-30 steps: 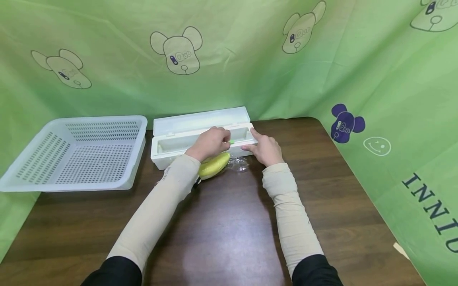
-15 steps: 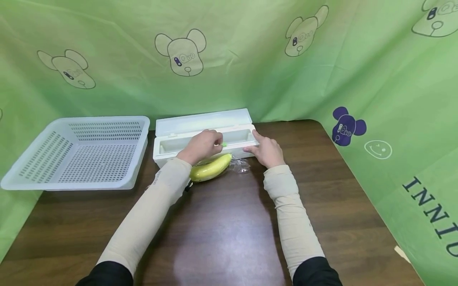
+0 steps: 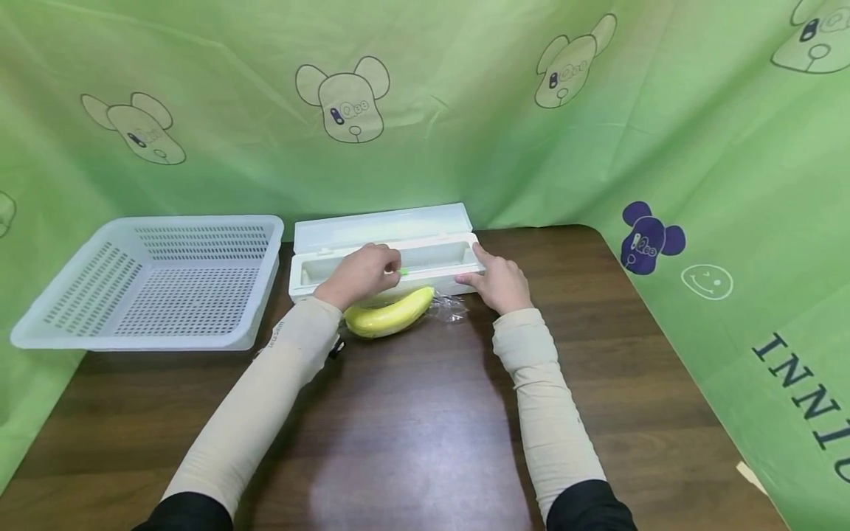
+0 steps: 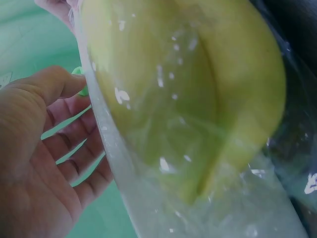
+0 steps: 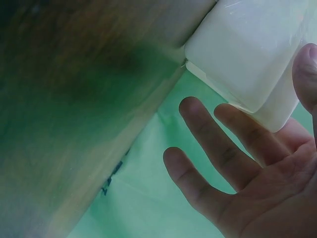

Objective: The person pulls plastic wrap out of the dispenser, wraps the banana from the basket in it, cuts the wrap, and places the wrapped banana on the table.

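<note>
A white plastic wrap dispenser (image 3: 434,280) stands at the table's back with its lid (image 3: 385,227) raised. My left hand (image 3: 361,274) pinches a small green slide cutter (image 3: 403,272) at its front edge; in the left wrist view, thumb and index finger hold the green cutter (image 4: 80,82). My right hand (image 3: 502,284) grips the dispenser's right end between thumb and index finger. In the right wrist view, its other fingers (image 5: 218,144) are spread below the end. A yellow banana (image 3: 388,315) under clear plastic film (image 3: 448,307) lies before the dispenser, partly behind my left wrist.
Left of the dispenser stands a white perforated plastic basket (image 3: 179,341). A green printed curtain (image 3: 432,162) hangs right behind both and down the right side. The brown wooden table (image 3: 412,428) stretches toward me.
My left hand has slid leftward along the dispenser's front edge with the green cutter, uncovering more of the banana. My right hand keeps its grip on the right end.
</note>
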Tool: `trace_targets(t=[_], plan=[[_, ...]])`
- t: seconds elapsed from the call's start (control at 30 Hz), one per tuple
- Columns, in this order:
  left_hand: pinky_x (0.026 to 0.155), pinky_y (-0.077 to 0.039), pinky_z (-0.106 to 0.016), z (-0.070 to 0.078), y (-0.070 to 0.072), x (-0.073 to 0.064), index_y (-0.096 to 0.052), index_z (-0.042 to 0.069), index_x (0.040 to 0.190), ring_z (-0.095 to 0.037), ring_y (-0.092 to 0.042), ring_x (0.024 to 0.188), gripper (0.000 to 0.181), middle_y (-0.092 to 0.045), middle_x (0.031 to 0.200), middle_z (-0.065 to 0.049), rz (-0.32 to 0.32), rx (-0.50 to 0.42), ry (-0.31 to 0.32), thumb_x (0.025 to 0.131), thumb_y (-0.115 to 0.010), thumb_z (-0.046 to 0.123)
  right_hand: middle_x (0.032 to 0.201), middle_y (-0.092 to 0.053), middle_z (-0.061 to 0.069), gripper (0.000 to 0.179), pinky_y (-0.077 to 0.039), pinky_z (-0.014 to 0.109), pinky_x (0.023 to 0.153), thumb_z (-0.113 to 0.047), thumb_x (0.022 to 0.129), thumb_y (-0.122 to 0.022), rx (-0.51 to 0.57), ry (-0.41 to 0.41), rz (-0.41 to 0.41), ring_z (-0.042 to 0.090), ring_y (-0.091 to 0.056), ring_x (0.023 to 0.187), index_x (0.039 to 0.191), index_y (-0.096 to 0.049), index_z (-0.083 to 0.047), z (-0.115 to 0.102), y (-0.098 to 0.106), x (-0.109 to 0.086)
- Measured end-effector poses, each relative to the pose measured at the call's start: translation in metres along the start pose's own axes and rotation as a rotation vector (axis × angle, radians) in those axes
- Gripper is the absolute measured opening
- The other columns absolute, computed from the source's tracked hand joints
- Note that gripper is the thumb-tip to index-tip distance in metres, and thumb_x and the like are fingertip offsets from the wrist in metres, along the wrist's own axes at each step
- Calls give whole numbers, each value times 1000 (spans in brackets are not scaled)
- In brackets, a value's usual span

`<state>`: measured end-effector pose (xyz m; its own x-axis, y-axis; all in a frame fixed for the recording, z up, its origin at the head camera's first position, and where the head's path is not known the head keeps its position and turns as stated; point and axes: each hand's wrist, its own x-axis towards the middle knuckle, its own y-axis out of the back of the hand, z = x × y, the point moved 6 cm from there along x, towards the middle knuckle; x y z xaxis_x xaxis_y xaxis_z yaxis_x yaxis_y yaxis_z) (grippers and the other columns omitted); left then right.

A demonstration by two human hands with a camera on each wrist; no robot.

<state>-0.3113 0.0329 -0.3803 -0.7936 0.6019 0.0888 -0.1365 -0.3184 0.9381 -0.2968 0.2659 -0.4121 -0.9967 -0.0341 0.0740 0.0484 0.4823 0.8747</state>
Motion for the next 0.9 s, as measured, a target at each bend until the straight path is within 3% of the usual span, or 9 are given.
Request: trace_targets(t=[0.53, 0.9], plan=[[82, -52, -40, -16, 11, -21, -66, 9, 95, -24, -61, 91, 5, -67, 94, -5, -4, 16, 9, 94, -62, 12, 143, -51, 24, 81, -45, 63, 92, -45, 91, -73, -17, 5, 1, 55, -54, 117, 157, -38, -15, -1, -2, 2], [83, -51, -43, -36, 22, -45, -65, 10, 96, -26, -60, 96, 6, -66, 98, -6, -17, 27, 85, 94, -61, 13, 143, -50, 24, 80, -45, 63, 94, -45, 91, -74, -9, 2, 6, 55, -53, 118, 156, -38, -15, -2, -1, 2]])
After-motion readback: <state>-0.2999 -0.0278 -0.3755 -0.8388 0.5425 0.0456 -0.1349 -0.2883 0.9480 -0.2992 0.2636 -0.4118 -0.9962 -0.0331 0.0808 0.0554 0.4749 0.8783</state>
